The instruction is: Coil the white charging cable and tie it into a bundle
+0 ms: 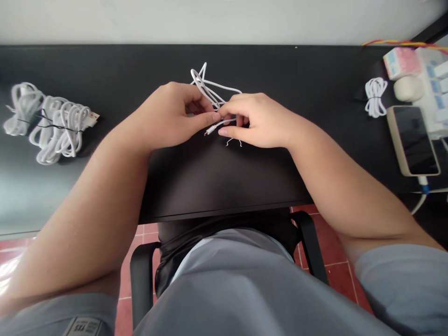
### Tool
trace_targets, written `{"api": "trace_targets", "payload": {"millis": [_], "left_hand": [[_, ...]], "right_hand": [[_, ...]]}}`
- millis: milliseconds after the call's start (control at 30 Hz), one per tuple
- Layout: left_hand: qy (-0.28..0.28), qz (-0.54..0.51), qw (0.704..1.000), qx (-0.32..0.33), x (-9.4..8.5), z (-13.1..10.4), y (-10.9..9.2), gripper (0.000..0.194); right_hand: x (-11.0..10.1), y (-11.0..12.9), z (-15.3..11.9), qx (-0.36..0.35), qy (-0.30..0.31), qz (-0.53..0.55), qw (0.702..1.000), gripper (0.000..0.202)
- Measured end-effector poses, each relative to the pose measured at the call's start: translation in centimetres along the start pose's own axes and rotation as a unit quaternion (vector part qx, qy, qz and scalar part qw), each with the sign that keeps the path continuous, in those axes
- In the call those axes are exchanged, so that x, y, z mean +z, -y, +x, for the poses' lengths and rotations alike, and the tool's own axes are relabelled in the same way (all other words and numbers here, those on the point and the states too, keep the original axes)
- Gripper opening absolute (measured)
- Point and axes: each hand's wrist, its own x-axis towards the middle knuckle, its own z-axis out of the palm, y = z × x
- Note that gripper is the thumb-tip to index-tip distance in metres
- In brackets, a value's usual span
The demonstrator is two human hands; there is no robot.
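Observation:
A loose white cable lies in loops on the black desk, between and behind my hands. My left hand is closed, thumb and fingers pinching the cable's strands. From the other side my right hand closes on the same cable, its fingertips meeting the left thumb. One plug end of the cable sticks out below the fingertips, pointing toward the lower left. A thin white twist tie with bent ends shows just under my right thumb; whether it is held there is unclear.
Several bundled white cables lie at the left. At the right are a tied white cable, a phone with a cord plugged in, a round white object, a pink-and-white box and a white power strip.

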Motion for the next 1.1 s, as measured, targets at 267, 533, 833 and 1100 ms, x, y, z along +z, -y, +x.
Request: {"api": "trace_targets", "payload": {"millis": [267,533,833,1100], "left_hand": [[0.002,-0.023,1.000,-0.005,0.0,0.1,0.3,0.045],[0.002,-0.035,0.999,0.020,0.2,0.2,1.3,0.050],[-0.004,-0.053,0.998,0.017,0.1,0.4,0.8,0.044],[-0.011,-0.043,0.999,0.029,0.3,0.3,1.0,0.042]], "right_hand": [[0.0,-0.1,0.0,-0.004,0.000,0.001,1.000,0.029],[0.0,0.0,0.0,-0.019,-0.010,0.000,1.000,0.028],[0.0,0.1,0.0,-0.014,-0.005,0.009,1.000,0.025],[0.0,0.1,0.0,-0.012,-0.005,0.013,1.000,0.026]]}}
